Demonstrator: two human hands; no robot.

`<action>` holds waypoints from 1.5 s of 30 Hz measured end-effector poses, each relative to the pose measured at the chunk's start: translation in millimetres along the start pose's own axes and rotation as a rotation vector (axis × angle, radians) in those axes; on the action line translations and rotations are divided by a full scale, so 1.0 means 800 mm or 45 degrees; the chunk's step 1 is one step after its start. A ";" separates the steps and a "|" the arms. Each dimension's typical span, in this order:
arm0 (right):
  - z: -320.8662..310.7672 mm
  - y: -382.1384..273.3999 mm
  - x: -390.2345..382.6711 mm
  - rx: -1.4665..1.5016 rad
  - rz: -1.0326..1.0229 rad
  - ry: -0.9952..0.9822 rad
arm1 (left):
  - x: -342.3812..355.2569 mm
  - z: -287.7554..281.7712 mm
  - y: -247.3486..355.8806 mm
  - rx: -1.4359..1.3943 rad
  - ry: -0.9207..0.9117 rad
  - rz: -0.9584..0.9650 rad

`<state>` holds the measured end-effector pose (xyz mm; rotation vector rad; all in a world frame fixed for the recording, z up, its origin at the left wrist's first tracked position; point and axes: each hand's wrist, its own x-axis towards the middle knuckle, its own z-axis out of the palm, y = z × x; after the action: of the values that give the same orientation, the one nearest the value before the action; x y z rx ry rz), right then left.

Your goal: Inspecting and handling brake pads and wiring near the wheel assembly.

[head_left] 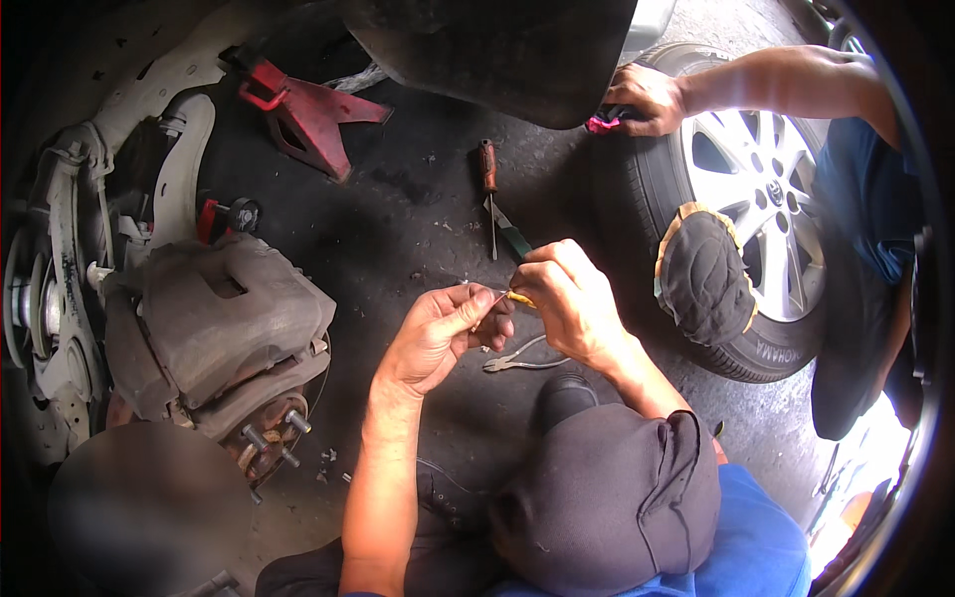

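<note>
Nearest to my camera, a rounded form in dark, seamed cloth [607, 488] fills the lower middle; whether it is a knee or something else I cannot tell, and it covers part of the right forearm. Beyond it I see the right hand [569, 303], its fingers closed on a slim yellow piece [520, 298], which sits between the two hands above the dark floor. At its thin end the left hand [438, 338] bends thumb and forefinger close together; I cannot tell whether they grip it. Just below the right hand lie bare-metal pliers [512, 362] with curved handles; farther off is a screwdriver [488, 169] with a reddish-brown handle. To the left stand a rough, grey cast caliper [224, 318] and threaded studs [296, 420] on rusty metal; above, a red angular jack stand [308, 119]. At right, a ribbed rubber tyre [637, 189] surrounds a smooth spoked rim, partly hidden by a black quilted pad [704, 279]. Another person's hand [647, 99] partly conceals a pink-and-dark item. Lower left, a blurred patch [149, 507] obscures detail.
</note>
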<state>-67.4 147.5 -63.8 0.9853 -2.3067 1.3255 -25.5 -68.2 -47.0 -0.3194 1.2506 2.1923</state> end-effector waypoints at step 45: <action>-0.027 -0.039 -0.009 0.709 1.054 -0.127 | -0.003 0.055 -0.022 2.223 0.577 1.510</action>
<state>-42.1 158.4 -36.1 0.1595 -2.5828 2.3624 -9.4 -25.1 -35.2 0.8684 3.5044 0.6616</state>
